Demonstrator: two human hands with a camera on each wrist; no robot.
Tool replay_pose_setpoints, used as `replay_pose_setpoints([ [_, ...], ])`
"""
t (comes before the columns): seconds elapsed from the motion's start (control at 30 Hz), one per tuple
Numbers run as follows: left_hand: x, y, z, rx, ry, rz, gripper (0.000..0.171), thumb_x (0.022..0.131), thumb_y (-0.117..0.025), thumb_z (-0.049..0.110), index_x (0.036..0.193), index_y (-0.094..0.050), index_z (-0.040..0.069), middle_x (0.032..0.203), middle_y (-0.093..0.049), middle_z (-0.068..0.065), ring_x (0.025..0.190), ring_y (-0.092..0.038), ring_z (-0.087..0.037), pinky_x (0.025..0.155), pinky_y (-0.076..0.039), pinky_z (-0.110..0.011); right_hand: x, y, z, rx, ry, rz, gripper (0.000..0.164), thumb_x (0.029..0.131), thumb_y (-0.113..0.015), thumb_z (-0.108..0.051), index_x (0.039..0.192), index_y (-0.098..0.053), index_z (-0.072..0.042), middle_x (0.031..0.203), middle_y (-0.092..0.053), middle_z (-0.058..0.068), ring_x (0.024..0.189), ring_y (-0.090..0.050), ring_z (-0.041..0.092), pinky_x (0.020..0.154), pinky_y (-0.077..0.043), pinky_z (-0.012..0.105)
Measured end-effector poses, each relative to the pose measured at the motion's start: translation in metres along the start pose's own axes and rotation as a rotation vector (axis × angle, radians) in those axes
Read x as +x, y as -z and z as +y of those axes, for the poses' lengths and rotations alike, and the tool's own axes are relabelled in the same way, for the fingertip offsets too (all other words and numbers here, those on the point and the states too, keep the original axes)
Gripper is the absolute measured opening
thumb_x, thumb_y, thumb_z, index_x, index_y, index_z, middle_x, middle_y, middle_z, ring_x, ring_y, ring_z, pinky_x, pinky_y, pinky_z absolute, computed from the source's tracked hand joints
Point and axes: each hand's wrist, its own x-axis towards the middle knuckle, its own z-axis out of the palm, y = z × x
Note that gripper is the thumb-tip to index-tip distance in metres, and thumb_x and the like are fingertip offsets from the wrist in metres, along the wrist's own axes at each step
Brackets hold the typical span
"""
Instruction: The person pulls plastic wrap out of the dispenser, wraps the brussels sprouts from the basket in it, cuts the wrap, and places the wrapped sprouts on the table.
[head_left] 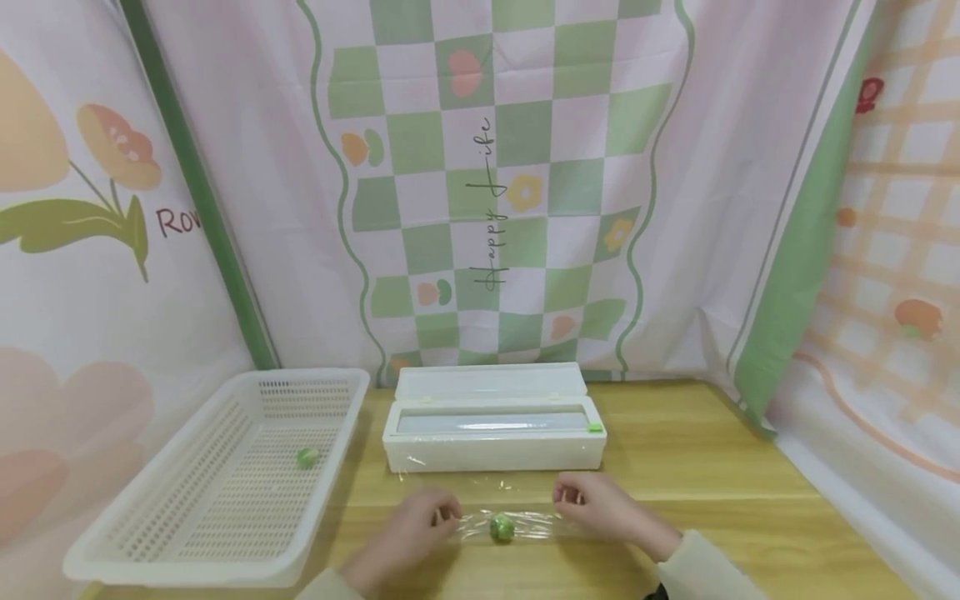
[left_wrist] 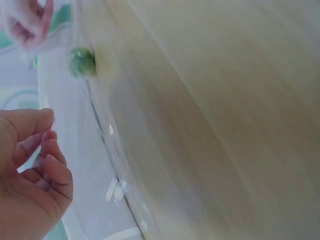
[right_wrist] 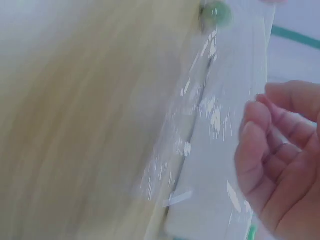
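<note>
Both hands at work near the middle of the tabletop (head_left: 697, 450), toward its near edge. Left hand (head_left: 416, 525): thumb and forefinger tips together, pinching clear film (head_left: 536, 523) at one side; other fingers curled. Right hand (head_left: 600, 506): same posture, pinching the film at the other side. Film runs between them, creased and glinting; its exact edges hard to make out.

Green sprout (head_left: 502, 527), small and round, at the film between the two hands; whether wrapped or merely lying on it, cannot tell.

Beyond the hands, near the middle of the far edge: long white dispenser box (head_left: 495, 456), lid (head_left: 491, 382) tipped up and back, lime-green slider (head_left: 595, 427) at its right end.

Along the left edge, near corner to far: white slotted basket (head_left: 187, 573). A second sprout (head_left: 307, 457) inside, by its right wall.

Behind the far edge hangs a cloth (head_left: 412, 142), green checks and flowers, lettered "Happy Life."
</note>
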Motion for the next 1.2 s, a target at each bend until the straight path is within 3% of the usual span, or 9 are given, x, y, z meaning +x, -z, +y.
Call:
replay_pose_setpoints([
  [0.13,0.011,-0.013,0.012,-0.019,-0.029,-0.034,0.006,0.082,-0.065,0.010,0.088,-0.065,0.012,0.082,-0.055,0.012,0.069,-0.048,-0.003,0.060,-0.044,-0.020,0.010,-0.012,-0.009,0.041,0.084,-0.008,0.009,0.079,-0.064,-0.003,0.088,-0.063,-0.006,0.075,-0.055,-0.007,0.061,-0.047,0.003,0.054,-0.044,0.021],
  [0.27,0.019,-0.023,0.015,-0.002,-0.053,-0.046,0.010,0.079,-0.069,0.013,0.089,-0.066,0.015,0.086,-0.058,0.012,0.074,-0.050,-0.004,0.063,-0.045,-0.021,0.020,-0.025,-0.016,0.080,0.093,-0.053,0.016,0.078,-0.068,-0.007,0.094,-0.065,-0.006,0.084,-0.060,-0.004,0.070,-0.052,0.005,0.060,-0.046,0.021],
  [0.4,0.024,-0.029,0.015,0.015,-0.062,-0.054,0.014,0.076,-0.072,0.014,0.089,-0.067,0.016,0.088,-0.059,0.013,0.080,-0.053,-0.004,0.069,-0.046,-0.022,0.026,-0.035,-0.019,0.089,0.078,-0.097,0.013,0.078,-0.070,-0.009,0.091,-0.066,-0.011,0.086,-0.060,-0.010,0.078,-0.054,0.006,0.066,-0.047,0.022],
  [0.7,0.026,-0.032,0.016,0.021,-0.058,-0.088,0.016,0.073,-0.073,0.010,0.086,-0.065,0.015,0.083,-0.058,0.015,0.078,-0.054,-0.003,0.072,-0.046,-0.023,0.030,-0.038,-0.021,0.061,0.053,-0.138,0.016,0.072,-0.072,-0.002,0.087,-0.071,-0.008,0.079,-0.064,-0.007,0.073,-0.055,0.008,0.063,-0.046,0.021],
  [1.0,0.032,-0.036,0.013,0.129,-0.159,-0.070,0.020,0.072,-0.075,0.011,0.082,-0.060,0.017,0.080,-0.056,0.016,0.076,-0.052,-0.001,0.071,-0.046,-0.020,0.033,-0.039,-0.021,0.024,0.048,-0.142,0.015,0.071,-0.073,-0.002,0.084,-0.071,-0.009,0.075,-0.062,-0.010,0.070,-0.055,0.007,0.062,-0.045,0.022],
  [1.2,0.035,-0.036,0.016,0.084,-0.103,-0.057,0.014,0.074,-0.073,0.012,0.080,-0.061,0.017,0.077,-0.056,0.016,0.073,-0.051,0.000,0.068,-0.045,-0.020,0.035,-0.039,-0.020,0.031,0.024,-0.148,0.017,0.071,-0.075,-0.007,0.087,-0.070,-0.011,0.075,-0.061,-0.011,0.069,-0.054,0.006,0.061,-0.044,0.021],
])
